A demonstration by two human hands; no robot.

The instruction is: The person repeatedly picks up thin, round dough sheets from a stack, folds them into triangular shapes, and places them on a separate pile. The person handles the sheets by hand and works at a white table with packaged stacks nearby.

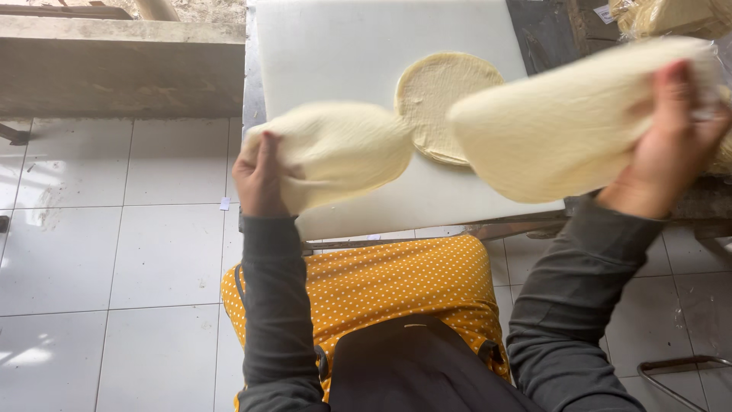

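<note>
A white tiled floor [114, 252] is spreading across the left and near parts of the scene, and a concrete ledge [122, 65] is running along the far left. A white worktop [343, 53] is standing in the middle, reaching from the far edge toward the person. The person is sitting at its near end in grey sleeves and a yellow dotted apron [396, 278]. The right hand [671, 145] is holding a large pale dough sheet [564, 122] above the worktop's right side, fingers clamped on its right edge. The left hand [259, 179] is gripping a smaller dough sheet [335, 152] over the worktop's near left part, fingers closed on its left edge. Both sheets are blurred. A flat round stack of sheets [438, 91] is lying on the worktop between and beyond them.
</note>
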